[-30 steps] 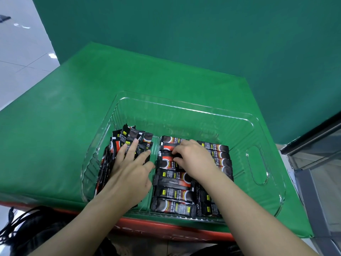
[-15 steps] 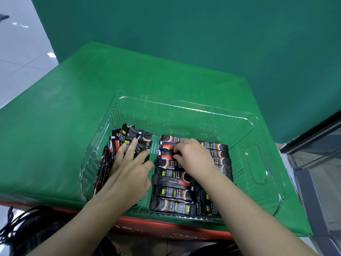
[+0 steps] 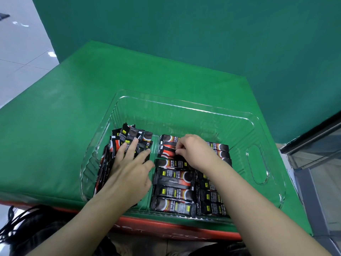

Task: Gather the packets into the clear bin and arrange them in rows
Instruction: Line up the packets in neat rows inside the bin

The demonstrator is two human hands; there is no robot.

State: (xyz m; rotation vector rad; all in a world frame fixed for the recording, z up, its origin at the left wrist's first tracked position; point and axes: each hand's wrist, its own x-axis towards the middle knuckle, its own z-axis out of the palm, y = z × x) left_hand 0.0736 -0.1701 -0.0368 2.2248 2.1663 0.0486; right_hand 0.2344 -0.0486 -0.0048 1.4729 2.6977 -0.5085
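Observation:
A clear plastic bin (image 3: 258, 163) sits on the green table (image 3: 55, 135). Inside it, black and red coffee packets lie flat in rows (image 3: 175, 193) on the right half, and a loose pile of the same packets (image 3: 129, 137) leans against the left wall. My left hand (image 3: 129, 167) rests flat on that pile, fingers straight and spread. My right hand (image 3: 193, 150) has its fingers curled down onto a packet (image 3: 167, 152) near the far end of the rows and seems to pinch its edge. The arm hides part of the right-hand row.
The far half of the bin holds nothing. A handle cut-out (image 3: 257, 163) is in the bin's right wall. A green backdrop (image 3: 203, 43) rises behind the table. A glass-fronted cabinet (image 3: 317, 154) stands at the right, and black cables (image 3: 22, 224) hang at lower left.
My right hand's fingers have curled in over the packet near the far end of the rows. My left hand stays flat on the pile.

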